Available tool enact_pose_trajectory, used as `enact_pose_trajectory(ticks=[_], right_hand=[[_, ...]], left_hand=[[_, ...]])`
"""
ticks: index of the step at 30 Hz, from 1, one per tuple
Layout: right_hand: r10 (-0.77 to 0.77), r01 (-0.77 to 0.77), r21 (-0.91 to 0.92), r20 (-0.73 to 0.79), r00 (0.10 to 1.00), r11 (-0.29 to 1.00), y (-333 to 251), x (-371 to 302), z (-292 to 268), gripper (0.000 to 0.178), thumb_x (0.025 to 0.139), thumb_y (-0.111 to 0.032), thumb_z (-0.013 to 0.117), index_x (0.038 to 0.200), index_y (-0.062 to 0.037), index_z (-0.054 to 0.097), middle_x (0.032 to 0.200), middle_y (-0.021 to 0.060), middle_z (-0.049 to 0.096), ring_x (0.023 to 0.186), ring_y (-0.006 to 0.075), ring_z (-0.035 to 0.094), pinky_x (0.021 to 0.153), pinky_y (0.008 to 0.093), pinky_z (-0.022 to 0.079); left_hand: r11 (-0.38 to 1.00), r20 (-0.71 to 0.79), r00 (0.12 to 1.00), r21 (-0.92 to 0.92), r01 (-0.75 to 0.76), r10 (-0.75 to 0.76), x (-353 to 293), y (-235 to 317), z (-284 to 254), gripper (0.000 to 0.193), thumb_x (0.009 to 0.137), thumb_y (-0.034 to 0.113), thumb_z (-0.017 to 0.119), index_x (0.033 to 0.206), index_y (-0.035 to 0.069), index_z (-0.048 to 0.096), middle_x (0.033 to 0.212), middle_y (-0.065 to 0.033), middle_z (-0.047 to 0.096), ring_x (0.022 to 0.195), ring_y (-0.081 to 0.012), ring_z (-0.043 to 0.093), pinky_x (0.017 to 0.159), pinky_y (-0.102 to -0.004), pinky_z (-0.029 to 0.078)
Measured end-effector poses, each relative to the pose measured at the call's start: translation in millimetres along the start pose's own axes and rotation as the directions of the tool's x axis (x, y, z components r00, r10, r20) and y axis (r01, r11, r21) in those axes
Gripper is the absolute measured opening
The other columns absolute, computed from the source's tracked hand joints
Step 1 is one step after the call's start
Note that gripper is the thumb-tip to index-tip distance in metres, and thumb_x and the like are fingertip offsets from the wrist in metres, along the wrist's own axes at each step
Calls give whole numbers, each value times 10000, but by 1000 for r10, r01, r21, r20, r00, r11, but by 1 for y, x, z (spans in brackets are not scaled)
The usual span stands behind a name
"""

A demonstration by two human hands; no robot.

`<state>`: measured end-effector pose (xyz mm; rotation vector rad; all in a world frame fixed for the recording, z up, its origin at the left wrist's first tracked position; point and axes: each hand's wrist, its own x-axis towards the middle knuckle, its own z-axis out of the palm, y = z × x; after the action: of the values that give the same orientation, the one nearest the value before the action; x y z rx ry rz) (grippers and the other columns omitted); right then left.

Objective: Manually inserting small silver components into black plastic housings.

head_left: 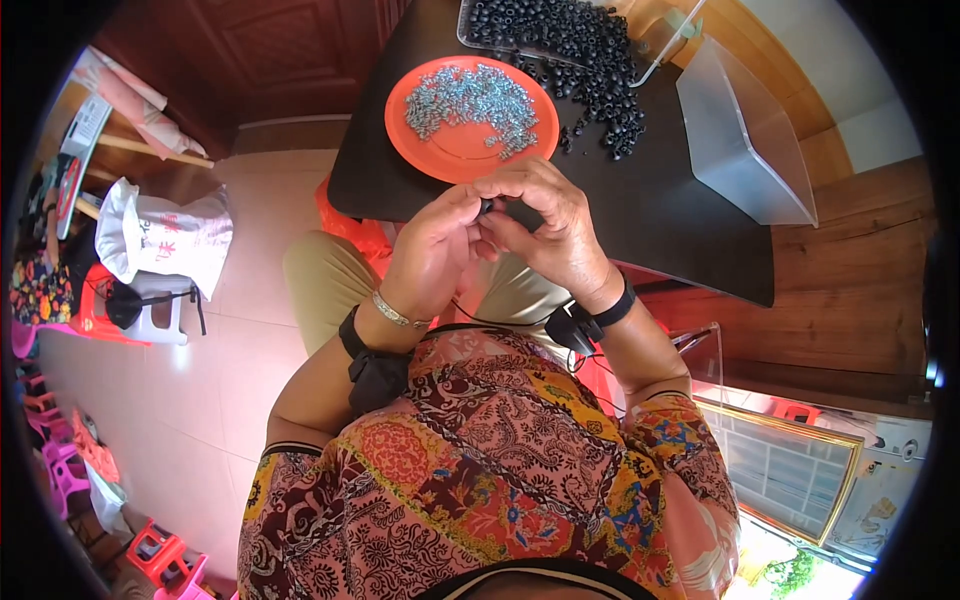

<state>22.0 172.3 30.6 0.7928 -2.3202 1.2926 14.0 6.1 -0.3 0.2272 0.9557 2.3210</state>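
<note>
Between the fingertips of both hands is a small black plastic piece, mostly covered by the fingers. My left hand pinches it from the left, its fingers curled inward. From the other side, my right hand closes thumb and forefinger on it. Just beyond the hands, an orange-red plate carries a heap of small silvery metal parts, too small to name surely. Farther right, many small black plastic pieces lie loose on the dark table.
A clear tray of black pieces stands at the table's far edge. To the right is a translucent plastic bin. A white sack rests on stools at left. Red and pink stools stand on the floor, lower left.
</note>
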Motion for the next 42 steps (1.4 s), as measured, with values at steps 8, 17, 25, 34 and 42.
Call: enact_pose_trajectory(ticks=[8,17,25,34,42], right_hand=[[36,-36,16,11,999,999,-3,-1,-2,360,668,36,763,998,-66,662,1054,85,615,837,175,605,732,283,506],[-20,24,-88,42,999,996,-4,6,0,260,672,1,774,895,-74,664,922,39,646,865,197,619,766,312,506],[179,-168,-174,46,983,970,32,44,-24,107,786,-47,688,892,-49,672,871,64,637,894,241,632,780,331,509],[25,136,-692,217,976,709,58,61,-9,171,771,-153,672,936,-109,682,875,81,626,875,289,607,751,375,512],[56,72,-619,186,981,782,54,64,-27,150,784,-147,674,915,-76,678,896,93,646,879,299,607,756,387,507]], left_hand=[[998,41,999,53,-29,27,-4,6,-2,276,943,255,479,1087,35,561,1015,-12,574,888,-103,532,772,-270,402],[991,13,1000,134,2,-4,-7,4,-11,266,943,267,485,1046,33,556,953,-18,575,869,-108,531,775,-263,399],[998,-25,1000,68,-6,8,-11,11,-24,267,953,269,474,1024,28,564,940,-47,591,859,-156,560,788,-297,428],[1000,-52,999,-11,13,-13,-8,11,-29,266,962,257,443,1012,26,566,917,-62,604,844,-180,582,782,-304,433],[999,-54,998,-40,17,-19,-6,10,-29,262,962,249,443,1007,24,570,914,-71,609,835,-194,596,769,-305,436]])
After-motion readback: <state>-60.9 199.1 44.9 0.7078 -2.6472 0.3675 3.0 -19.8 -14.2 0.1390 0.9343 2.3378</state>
